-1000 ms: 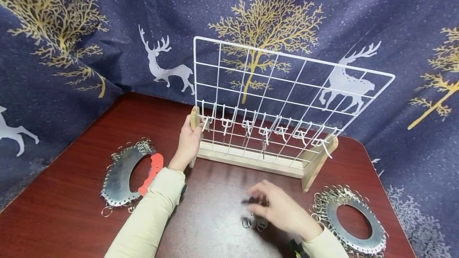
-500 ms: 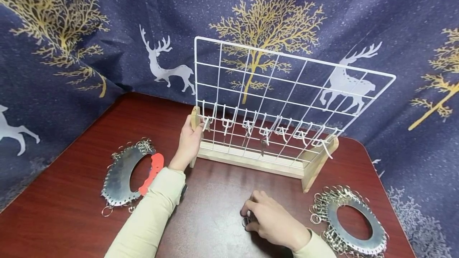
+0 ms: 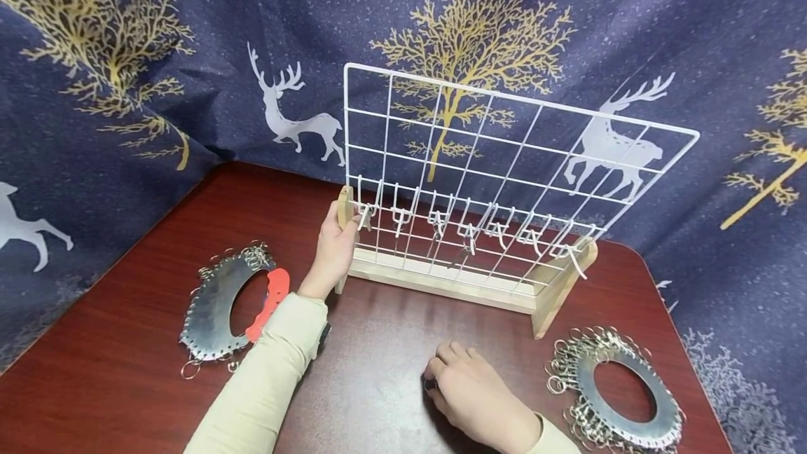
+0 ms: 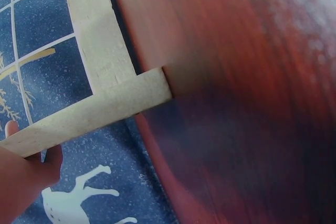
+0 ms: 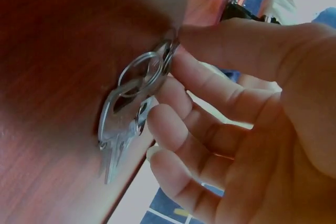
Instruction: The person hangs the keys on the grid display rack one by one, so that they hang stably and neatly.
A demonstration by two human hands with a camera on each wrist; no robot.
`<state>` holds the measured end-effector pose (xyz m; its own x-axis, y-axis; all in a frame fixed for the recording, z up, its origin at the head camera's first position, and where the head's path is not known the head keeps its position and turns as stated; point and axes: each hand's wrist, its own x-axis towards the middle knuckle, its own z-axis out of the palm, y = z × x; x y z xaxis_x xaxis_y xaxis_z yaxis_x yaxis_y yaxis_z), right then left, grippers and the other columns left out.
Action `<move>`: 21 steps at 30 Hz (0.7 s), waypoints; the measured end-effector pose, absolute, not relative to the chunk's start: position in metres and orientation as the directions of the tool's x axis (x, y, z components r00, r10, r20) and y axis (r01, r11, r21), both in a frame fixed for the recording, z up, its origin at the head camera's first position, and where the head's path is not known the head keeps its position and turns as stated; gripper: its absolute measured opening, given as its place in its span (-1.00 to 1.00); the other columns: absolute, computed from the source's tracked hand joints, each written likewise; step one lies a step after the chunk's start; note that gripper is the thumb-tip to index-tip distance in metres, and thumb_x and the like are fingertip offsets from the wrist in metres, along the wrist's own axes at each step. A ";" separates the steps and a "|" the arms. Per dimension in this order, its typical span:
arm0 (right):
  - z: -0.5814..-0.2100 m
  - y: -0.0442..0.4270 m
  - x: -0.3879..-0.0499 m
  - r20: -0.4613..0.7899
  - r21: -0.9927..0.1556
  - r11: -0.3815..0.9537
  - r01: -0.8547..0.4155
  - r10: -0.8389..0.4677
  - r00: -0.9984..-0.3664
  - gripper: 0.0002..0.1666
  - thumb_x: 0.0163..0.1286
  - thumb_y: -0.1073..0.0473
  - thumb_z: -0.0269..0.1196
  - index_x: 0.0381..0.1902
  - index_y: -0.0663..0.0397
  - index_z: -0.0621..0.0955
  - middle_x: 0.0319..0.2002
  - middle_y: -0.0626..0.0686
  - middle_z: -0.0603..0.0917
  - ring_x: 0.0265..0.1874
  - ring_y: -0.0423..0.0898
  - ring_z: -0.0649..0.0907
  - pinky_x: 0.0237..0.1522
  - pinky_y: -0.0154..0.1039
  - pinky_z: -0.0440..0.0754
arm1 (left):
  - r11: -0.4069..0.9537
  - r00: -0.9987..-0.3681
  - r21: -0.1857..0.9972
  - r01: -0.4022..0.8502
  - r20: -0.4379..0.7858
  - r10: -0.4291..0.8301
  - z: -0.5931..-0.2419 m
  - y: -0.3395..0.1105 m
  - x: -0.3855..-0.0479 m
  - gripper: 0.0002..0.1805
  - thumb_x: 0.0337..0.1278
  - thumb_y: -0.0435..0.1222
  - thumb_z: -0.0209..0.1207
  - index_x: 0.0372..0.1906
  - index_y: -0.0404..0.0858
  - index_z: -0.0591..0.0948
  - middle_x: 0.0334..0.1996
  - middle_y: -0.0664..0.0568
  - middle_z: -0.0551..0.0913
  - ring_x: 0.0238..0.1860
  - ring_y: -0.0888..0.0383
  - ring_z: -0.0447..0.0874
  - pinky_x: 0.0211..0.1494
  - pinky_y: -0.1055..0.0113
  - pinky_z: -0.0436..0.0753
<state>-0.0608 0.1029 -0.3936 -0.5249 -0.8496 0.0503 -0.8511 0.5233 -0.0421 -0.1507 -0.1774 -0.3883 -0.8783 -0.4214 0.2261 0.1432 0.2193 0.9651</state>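
My left hand (image 3: 332, 249) grips the wooden left upright (image 3: 345, 207) of a white wire grid rack (image 3: 519, 99). In the left wrist view, fingers and thumb lie on either side of that upright (image 4: 79, 121). My right hand (image 3: 476, 394) is down at the table in front of the rack. The right wrist view shows its thumb and forefinger pinching the edge of a small bunch of silver keys (image 5: 109, 116) with a metal key ring (image 5: 142, 72). From the head view the keys are mostly hidden under the hand.
A row of white hooks (image 3: 468, 231) crosses the grid, some with keys hanging. On the left lies a metal ring plate (image 3: 211, 314) with a red handle (image 3: 270, 303) and rings round its edge. A similar ring plate (image 3: 586, 377) full of keys lies right.
My right hand has come down onto the keys on the table, and its fingers have closed over them. A key hanging from a middle hook has swung slightly. The left hand keeps its place.
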 end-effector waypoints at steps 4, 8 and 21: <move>-0.396 0.101 -0.058 0.111 0.021 0.511 -0.859 -0.855 -0.506 -0.85 0.14 0.08 0.35 -0.39 -0.05 0.59 -0.40 -0.14 0.47 -0.35 -0.15 0.47 -0.35 -0.29 0.39 | 0.220 -0.878 0.966 0.139 0.223 -0.424 -0.387 -0.177 -0.150 -0.76 0.38 -0.33 -0.02 0.07 -0.26 0.46 -0.24 -0.29 0.56 -0.27 -0.22 0.50 -0.26 0.27 0.47; -0.400 0.099 -0.057 0.190 0.085 0.495 -0.865 -0.860 -0.474 -0.83 0.07 0.09 0.37 -0.46 -0.04 0.57 -0.45 -0.11 0.44 -0.40 -0.12 0.46 -0.38 -0.27 0.38 | 0.224 -0.875 0.965 0.138 0.225 -0.429 -0.386 -0.176 -0.150 -0.76 0.37 -0.34 -0.01 0.06 -0.26 0.46 -0.24 -0.23 0.57 -0.27 -0.20 0.52 -0.25 0.27 0.48; -0.406 0.095 -0.058 0.303 0.238 0.480 -0.844 -0.863 -0.405 -0.83 0.01 0.15 0.30 -0.60 0.00 0.50 -0.57 -0.07 0.40 -0.49 -0.08 0.43 -0.43 -0.23 0.34 | 0.208 -0.873 0.967 0.147 0.226 -0.432 -0.386 -0.176 -0.150 -0.78 0.36 -0.34 0.00 0.03 -0.29 0.45 -0.23 -0.23 0.56 -0.24 -0.31 0.53 -0.25 0.23 0.48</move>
<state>-0.0580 0.0946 -0.4061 -0.4048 -0.8629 0.3027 -0.8445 0.4797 0.2382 -0.1504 -0.1756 -0.3862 -0.8732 -0.4319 0.2257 0.1470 0.2081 0.9670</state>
